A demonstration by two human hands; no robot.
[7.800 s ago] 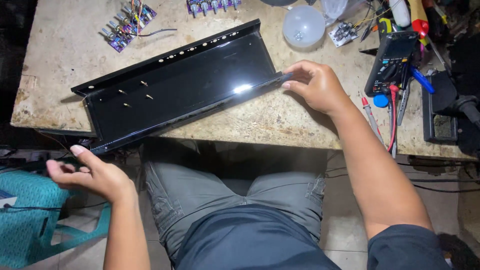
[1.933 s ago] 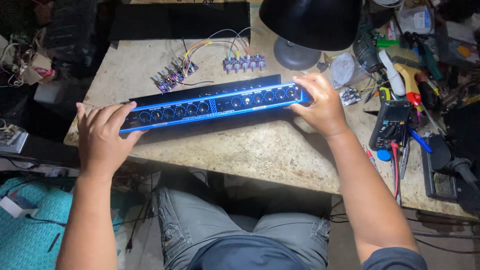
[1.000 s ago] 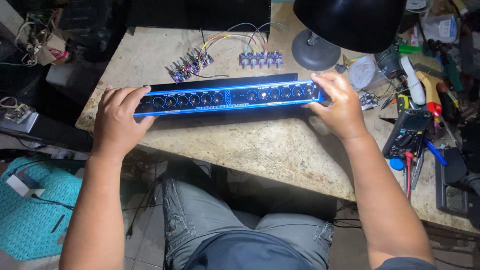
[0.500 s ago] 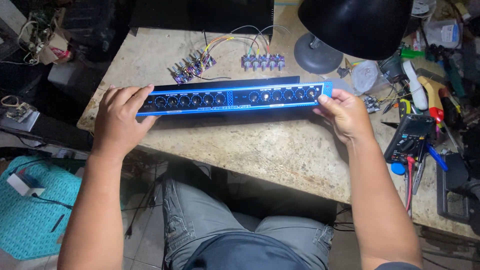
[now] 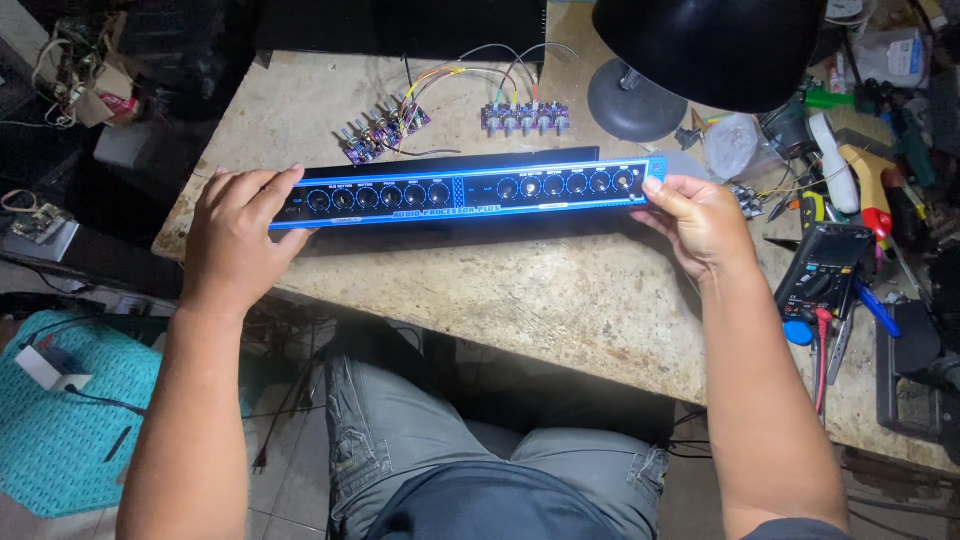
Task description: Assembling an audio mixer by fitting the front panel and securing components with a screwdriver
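A long black audio unit point(image 5: 460, 190) with a blue-edged front panel and a row of round knob holes lies across the stone workbench point(image 5: 560, 300). My left hand point(image 5: 235, 235) grips its left end, fingers over the top. At the other end, my right hand point(image 5: 695, 220) holds the panel's corner with thumb and fingertips. The panel faces up toward me.
Two small circuit boards with coloured wires point(image 5: 385, 130) point(image 5: 525, 118) lie behind the unit. A black desk lamp point(image 5: 710, 45) hangs over the back right. A multimeter point(image 5: 825, 270), probes and tools crowd the right side. A teal mat point(image 5: 60, 420) lies on the floor at left.
The black chassis was turned from its bare underside to its blue front panel. Since a second ago the unit sits slightly farther left and my right hand has slid to the end corner.
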